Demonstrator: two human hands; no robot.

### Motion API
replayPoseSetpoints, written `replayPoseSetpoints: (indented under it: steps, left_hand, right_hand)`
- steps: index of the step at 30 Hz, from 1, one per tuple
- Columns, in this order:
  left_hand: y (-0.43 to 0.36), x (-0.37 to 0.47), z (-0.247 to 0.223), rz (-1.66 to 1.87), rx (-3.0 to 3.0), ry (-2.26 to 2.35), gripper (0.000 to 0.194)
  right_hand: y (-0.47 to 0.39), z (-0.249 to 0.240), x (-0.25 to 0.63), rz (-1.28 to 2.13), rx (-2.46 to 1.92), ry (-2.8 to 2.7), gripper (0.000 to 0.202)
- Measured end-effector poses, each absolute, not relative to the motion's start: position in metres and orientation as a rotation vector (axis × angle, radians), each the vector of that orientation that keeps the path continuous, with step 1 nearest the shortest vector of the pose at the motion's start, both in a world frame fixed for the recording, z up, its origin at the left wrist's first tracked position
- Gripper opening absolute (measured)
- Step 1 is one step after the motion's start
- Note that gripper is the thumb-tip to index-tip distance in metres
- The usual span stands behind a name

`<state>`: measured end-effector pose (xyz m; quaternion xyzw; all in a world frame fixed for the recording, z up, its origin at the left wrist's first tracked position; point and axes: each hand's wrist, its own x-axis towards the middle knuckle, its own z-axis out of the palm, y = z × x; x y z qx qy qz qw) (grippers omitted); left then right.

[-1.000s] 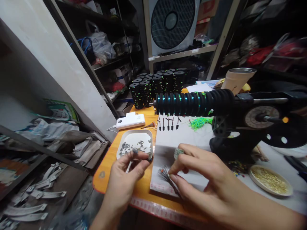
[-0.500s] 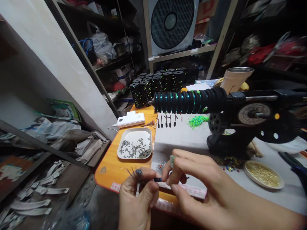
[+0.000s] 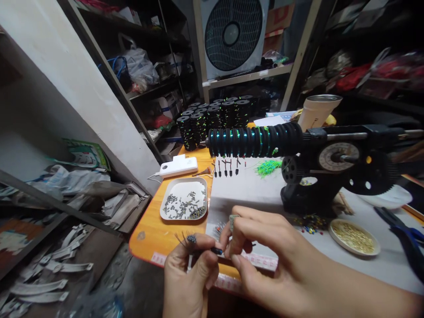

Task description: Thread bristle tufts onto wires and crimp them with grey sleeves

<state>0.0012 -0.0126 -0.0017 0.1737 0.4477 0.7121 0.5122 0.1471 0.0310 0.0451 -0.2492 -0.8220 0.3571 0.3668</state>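
Over the bench, left hand pinches a small dark piece, right hand's fingertips closed right beside it!

Two hands meet over the front edge of a cluttered tabletop.
The left hand pinches a small dark piece, its end beside the fingertips of the right hand; whether those grip it is unclear. Left of them, a white tray holds scattered dark bits; to the right, a round dish holds gold-coloured pieces. Behind, black rings line a horizontal shaft before a box fan.
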Motion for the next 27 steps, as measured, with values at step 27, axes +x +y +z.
replayPoseSetpoints:
  steps: [27]
  left_hand:
    - [-0.0122, 0.0001, -0.0050, 1.703, 0.431, 1.107, 0.033]
  right_hand:
    - [0.0300, 0.0432, 0.1467, 0.909, -0.703, -2.153, 0.022]
